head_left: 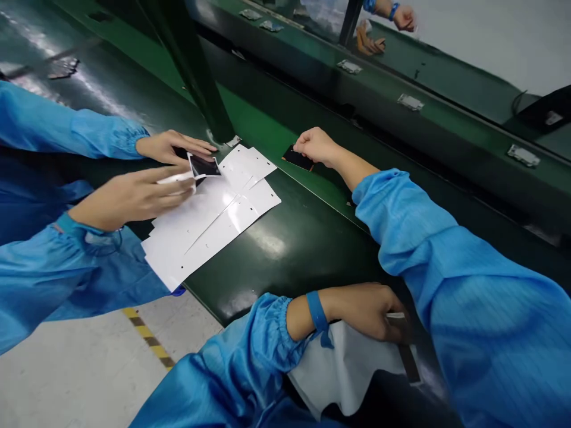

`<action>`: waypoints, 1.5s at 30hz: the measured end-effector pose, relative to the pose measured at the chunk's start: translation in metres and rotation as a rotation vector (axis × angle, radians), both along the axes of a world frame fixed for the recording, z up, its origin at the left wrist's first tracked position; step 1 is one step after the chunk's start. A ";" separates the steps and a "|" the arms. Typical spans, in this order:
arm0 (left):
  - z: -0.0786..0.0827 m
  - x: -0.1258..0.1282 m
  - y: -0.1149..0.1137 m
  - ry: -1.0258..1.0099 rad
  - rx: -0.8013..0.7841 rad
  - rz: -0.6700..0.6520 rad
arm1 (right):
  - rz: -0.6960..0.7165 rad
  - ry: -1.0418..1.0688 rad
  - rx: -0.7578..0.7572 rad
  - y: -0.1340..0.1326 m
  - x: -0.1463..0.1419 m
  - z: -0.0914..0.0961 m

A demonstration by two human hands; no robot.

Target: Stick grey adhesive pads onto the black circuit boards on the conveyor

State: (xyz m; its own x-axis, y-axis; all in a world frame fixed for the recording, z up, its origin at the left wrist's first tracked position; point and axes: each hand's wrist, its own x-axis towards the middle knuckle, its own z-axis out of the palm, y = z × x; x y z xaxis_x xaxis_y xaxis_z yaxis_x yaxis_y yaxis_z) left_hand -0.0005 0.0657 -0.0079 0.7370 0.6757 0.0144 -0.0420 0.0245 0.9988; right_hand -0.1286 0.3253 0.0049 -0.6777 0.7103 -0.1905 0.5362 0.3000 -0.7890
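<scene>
My right hand reaches out over the green conveyor belt, fingers pinched on a small black piece with an orange edge that lies flat on the belt. My left hand, with a blue strap on its wrist, rests close to my body, fingers curled on the edge of a white sheet. A dark strip sticks out below it. My right sleeve hides the fingertips.
To the left, a co-worker in blue sleeves holds a small black film in both hands over a pile of white sheets. A dark post stands behind. Metal clips line the far rail. Another person's hand shows at the top.
</scene>
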 end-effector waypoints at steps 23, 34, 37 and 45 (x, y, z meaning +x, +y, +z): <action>0.002 0.001 0.002 0.011 -0.020 -0.018 | 0.056 -0.069 0.024 -0.015 0.016 -0.013; 0.007 -0.004 0.002 -0.006 -0.001 -0.027 | 0.019 -0.106 0.081 -0.019 0.035 -0.013; 0.007 -0.004 0.002 -0.004 -0.038 -0.019 | 0.005 -0.129 0.070 -0.024 0.041 -0.010; 0.004 -0.002 0.002 -0.014 -0.025 -0.017 | 0.022 -0.126 0.125 -0.029 0.056 -0.012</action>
